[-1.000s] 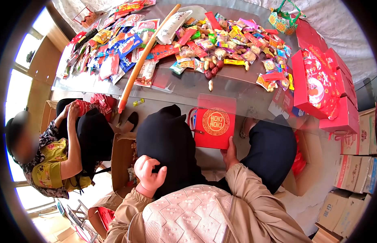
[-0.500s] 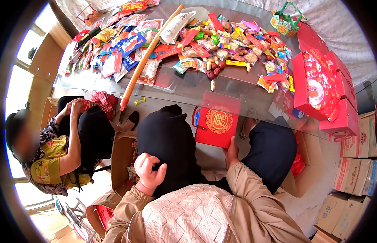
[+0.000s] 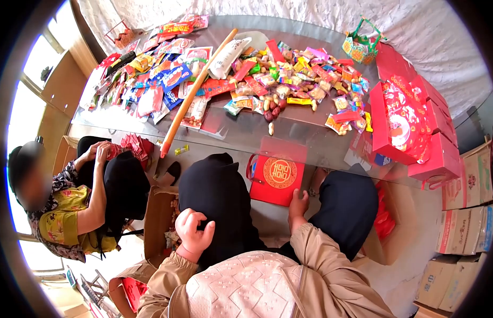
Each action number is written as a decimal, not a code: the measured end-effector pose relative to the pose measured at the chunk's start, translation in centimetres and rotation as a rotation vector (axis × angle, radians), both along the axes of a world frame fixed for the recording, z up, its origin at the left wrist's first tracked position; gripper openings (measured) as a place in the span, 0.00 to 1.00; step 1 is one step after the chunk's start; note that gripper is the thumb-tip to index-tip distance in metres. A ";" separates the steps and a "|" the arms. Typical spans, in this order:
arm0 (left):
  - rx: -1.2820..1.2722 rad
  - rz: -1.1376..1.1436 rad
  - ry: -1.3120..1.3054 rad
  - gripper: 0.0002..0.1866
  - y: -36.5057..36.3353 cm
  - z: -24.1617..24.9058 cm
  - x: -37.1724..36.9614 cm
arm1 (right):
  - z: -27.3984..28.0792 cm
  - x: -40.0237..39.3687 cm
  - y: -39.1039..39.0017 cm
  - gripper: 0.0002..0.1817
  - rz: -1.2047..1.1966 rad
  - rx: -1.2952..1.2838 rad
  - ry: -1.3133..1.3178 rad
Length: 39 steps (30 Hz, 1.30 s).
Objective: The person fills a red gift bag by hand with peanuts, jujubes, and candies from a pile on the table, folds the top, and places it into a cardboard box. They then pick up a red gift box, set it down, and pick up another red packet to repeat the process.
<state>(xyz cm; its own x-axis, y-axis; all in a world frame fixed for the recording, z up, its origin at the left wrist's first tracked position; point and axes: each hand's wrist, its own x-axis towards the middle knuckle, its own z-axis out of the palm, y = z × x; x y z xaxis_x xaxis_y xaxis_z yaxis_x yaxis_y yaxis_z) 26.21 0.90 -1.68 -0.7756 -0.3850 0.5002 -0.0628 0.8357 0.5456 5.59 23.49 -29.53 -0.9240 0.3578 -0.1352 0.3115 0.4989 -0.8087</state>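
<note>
My left hand (image 3: 195, 232) rests by my left thigh, its fingers loosely curled and the thumb apart. Nothing shows between them. Between my knees a red gift box (image 3: 261, 190) with a gold double-happiness emblem stands partly beneath the glass tabletop, a red handle at its left side. At its lower right corner is my right hand (image 3: 298, 209), thumb over the edge and fingers raised and parted. Whether it still touches the box is hard to tell.
Glass table (image 3: 236, 130) bears wrapped snacks (image 3: 175, 74), nuts and sweets (image 3: 289, 79), an orange stick (image 3: 196, 87) and red boxes (image 3: 392, 124). Cartons (image 3: 466, 172) stack at right. Another person (image 3: 71, 212) sits left, holding red packets (image 3: 135, 148). An open carton (image 3: 159, 220) stands beside my left leg.
The view has shifted a little, lowering the table in the picture. My right hand's fingers have loosened from the red box's corner and show apart. My left hand stays curled by the thigh.
</note>
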 end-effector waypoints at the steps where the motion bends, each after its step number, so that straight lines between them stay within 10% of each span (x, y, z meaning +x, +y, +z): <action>1: -0.002 0.006 0.010 0.12 0.0 0.1 0.0 | 1.0 -0.2 -0.2 0.26 0.074 -0.025 0.063; 9: -0.027 0.019 0.057 0.12 0.5 0.3 -0.1 | 18.8 0.1 -3.2 0.23 0.810 -0.121 0.706; 14: -0.007 0.003 0.054 0.11 0.6 0.5 -0.3 | 24.1 -4.3 -2.4 0.50 0.855 0.045 1.073; 39: -0.038 0.042 0.050 0.12 0.1 0.6 0.0 | 24.8 -12.5 -2.5 0.53 0.806 0.269 0.972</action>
<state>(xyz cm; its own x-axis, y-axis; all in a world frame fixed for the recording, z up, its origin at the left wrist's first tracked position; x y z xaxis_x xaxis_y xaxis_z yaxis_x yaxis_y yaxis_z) 26.20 0.95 -1.12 -0.7327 -0.3963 0.5533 -0.0714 0.8533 0.5166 -6.92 21.00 -4.72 -0.5691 -0.4325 0.6993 -0.8079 0.4522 -0.3779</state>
